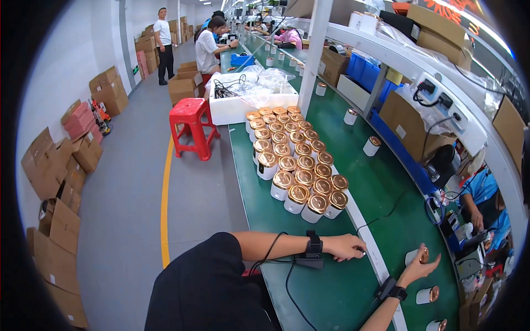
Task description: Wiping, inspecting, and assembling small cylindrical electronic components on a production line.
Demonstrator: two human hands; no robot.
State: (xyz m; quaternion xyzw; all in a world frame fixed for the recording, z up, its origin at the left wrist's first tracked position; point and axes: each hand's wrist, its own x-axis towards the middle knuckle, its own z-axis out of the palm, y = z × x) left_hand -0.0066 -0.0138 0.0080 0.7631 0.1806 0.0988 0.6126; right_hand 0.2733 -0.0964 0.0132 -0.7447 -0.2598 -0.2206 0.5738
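My left hand [343, 246] is closed over the green workbench. Its fingers pinch the end of a thin black cable [386, 214], with a small pale tip showing at the fingertips. My right hand [419, 270] reaches over the conveyor belt, fingers spread around a white canister with a copper-coloured lid [411, 257]; whether they touch it I cannot tell. Another canister [427, 295] lies in view just nearer on the belt. Beyond my left hand, many similar canisters [298, 194] stand packed in rows on the bench. Both wrists wear black straps with small devices.
A white foam box [232, 113] of cables and plastic bags sits past the rows. A red stool [193, 124] stands left of the bench. More canisters [372, 145] stand along the belt. A person in blue [483, 193] works at the right; cardboard boxes [52, 220] line the left wall.
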